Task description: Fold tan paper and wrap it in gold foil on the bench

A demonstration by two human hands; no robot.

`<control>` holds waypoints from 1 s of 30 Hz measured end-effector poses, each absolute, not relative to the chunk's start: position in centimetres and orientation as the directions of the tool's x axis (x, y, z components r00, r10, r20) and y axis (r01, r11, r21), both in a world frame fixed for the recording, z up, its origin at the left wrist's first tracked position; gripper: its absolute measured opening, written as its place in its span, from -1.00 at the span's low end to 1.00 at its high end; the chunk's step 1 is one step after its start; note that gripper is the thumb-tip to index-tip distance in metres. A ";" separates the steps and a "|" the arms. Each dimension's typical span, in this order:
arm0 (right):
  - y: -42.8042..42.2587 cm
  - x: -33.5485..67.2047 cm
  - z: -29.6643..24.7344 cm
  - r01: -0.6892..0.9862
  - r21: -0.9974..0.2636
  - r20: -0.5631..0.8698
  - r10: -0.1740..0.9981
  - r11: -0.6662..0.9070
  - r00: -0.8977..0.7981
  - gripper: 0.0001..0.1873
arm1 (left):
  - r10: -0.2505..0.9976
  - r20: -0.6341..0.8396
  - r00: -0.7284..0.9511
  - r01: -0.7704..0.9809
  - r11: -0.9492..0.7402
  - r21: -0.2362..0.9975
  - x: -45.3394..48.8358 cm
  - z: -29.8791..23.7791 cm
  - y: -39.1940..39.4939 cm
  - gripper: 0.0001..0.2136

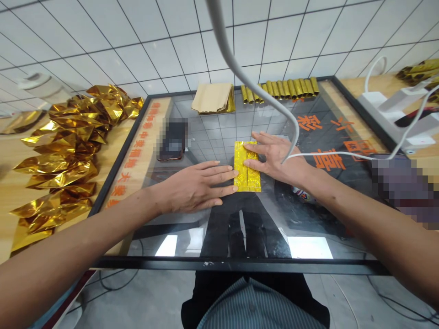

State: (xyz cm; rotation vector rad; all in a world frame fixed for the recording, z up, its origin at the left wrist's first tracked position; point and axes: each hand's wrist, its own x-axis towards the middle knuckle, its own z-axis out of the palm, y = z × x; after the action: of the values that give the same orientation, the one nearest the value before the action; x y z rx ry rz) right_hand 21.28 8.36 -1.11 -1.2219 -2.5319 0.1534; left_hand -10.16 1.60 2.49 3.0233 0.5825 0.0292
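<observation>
A folded sheet of gold foil paper (247, 176) lies flat on the glass tabletop (212, 132), with a crease line running along its length. My left hand (202, 186) rests flat to its left, fingers stretched out, the fingertips touching the sheet's left edge. From the right, my right hand (272, 155) reaches over the upper part of the sheet. Its fingers are spread, and the fingertips press on the foil paper. Neither hand grips anything.
A stack of brown-backed paper (211, 97) and a row of rolled gold tubes (284, 89) sit at the back. Folded gold foil pieces (68, 151) pile up on the left. A phone (172, 140) lies on the glass; a white cable (254, 82) hangs in front. White power strips (398, 107) stand right.
</observation>
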 end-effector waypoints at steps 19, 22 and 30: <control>8.4 20.8 -1.0 0.771 -0.252 0.193 0.811 0.586 -0.553 -0.39 | 0.465 0.312 0.829 0.405 -0.883 0.238 -8.4 2.4 0.4 -0.77; 8.5 20.8 -1.0 0.765 -0.257 0.194 0.807 0.590 -0.557 -0.39 | 0.624 0.412 0.664 0.564 -0.779 0.272 -6.9 1.7 0.8 -0.78; 8.4 20.8 -0.9 0.770 -0.195 0.195 0.793 0.608 -0.577 -0.38 | 0.761 0.108 0.640 0.752 -0.649 0.116 -4.7 0.8 2.0 -0.52</control>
State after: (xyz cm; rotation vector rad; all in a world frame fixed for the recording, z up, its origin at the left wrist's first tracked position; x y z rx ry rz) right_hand 20.81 8.42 -0.92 -1.2792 -2.5737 0.1290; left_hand -4.65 2.00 0.78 2.7899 1.2889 0.2259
